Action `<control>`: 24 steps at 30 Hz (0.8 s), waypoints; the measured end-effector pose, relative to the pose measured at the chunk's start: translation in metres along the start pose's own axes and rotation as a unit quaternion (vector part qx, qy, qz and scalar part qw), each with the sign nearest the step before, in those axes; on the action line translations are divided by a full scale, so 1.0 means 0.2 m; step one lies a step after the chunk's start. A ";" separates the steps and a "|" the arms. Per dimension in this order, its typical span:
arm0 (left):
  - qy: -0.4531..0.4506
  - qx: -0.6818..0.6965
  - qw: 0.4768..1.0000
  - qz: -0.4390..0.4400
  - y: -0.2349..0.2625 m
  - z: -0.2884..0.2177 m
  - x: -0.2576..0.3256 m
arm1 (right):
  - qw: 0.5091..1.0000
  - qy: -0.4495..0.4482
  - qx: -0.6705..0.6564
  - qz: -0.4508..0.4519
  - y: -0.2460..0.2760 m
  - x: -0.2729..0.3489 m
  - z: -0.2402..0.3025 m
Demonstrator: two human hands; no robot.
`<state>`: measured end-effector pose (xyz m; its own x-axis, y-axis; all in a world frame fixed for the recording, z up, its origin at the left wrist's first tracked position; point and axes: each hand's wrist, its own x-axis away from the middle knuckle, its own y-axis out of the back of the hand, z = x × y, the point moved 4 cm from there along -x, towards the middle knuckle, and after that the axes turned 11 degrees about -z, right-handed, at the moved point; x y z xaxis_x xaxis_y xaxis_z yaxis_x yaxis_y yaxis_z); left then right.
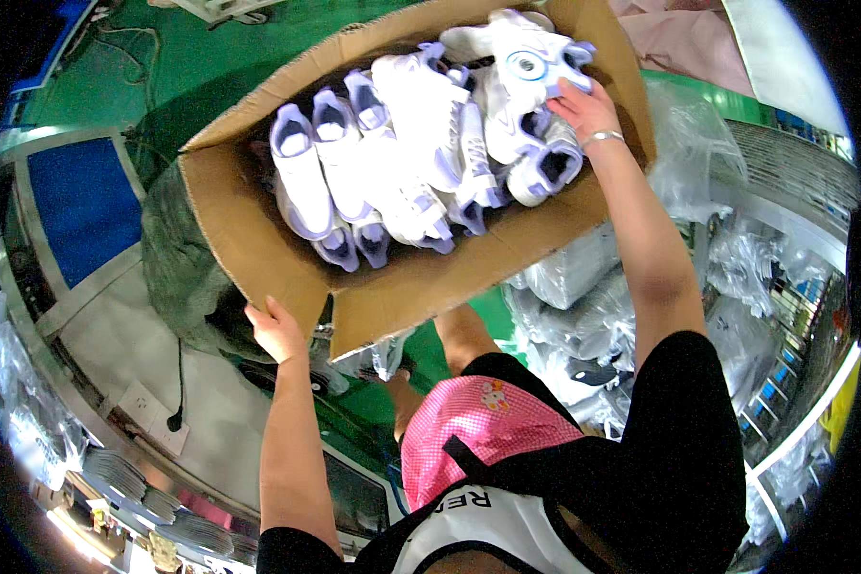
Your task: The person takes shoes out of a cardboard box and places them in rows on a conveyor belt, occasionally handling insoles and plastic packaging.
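Green workshop floor (210, 57) under a big cardboard carton (258, 249) of white sneakers

Carton tilted open, its near wall gripped at the edge by the left hand (275, 332), fingers closed on the cardboard; clear plastic bags (574, 273) heaped to the right; white-and-lilac sneakers (392, 172) packed in rows inside; right hand (584, 110) clamped on one white sneaker (526, 62) at the far corner; judged mid-handling of a shoe, which calls for a steady carton
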<state>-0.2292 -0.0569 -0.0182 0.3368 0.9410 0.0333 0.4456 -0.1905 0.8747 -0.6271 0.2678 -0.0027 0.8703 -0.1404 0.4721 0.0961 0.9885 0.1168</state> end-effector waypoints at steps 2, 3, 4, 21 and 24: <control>0.023 0.010 1.000 -0.001 0.00 0.00 0.01 | 0.997 0.009 -0.076 -0.020 0.15 0.09 0.04; 0.020 -0.004 1.000 0.000 0.00 -0.03 0.01 | 0.997 0.035 -0.065 -0.020 0.23 0.13 0.05; 0.014 -0.006 1.000 -0.001 -0.01 -0.03 0.01 | 0.997 0.058 -0.055 -0.018 0.29 0.17 0.05; -0.012 -0.008 1.000 -0.011 -0.03 -0.06 0.05 | 0.827 0.254 0.501 -0.017 -0.13 -0.04 -0.13; -0.007 -0.015 1.000 -0.004 -0.04 -0.11 0.06 | 0.707 0.276 0.651 0.010 -0.33 -0.06 -0.09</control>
<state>-0.2463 -0.0392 -0.0138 0.3442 0.9387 0.0194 0.4237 -0.1737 0.8890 -0.6357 0.2053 -0.0311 0.9554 0.2717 0.1154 -0.1335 0.0489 0.9898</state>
